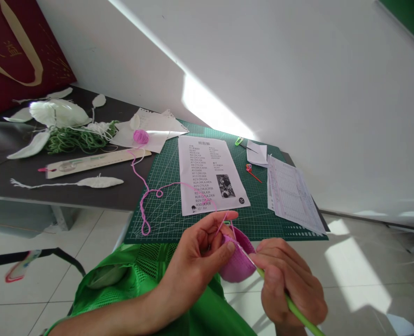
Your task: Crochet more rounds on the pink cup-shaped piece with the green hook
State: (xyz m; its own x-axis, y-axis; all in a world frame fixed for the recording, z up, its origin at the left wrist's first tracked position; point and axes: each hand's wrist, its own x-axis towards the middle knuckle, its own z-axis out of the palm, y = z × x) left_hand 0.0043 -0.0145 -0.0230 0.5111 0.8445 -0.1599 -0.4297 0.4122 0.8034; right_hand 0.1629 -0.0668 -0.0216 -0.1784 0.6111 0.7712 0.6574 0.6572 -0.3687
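My left hand (198, 252) pinches a small pink crocheted piece (237, 261) between thumb and fingers, with the pink yarn strand (145, 205) running over its forefinger. My right hand (291, 284) is closed round a green crochet hook (299, 315), whose tip meets the edge of the pink piece. The strand trails back across the green cutting mat (168, 205) to a small pink yarn ball (141, 136). Both hands hover just in front of the table's near edge, above my green mesh garment (136, 275).
A printed pattern sheet (210, 175) lies on the mat, with more papers (294, 193) to its right and small red and green clips (249, 168) between. On the dark table (3, 154) to the left are green yarn (75, 140), white crocheted pieces (58, 112) and a ruler (94, 161). A white wall stands behind.
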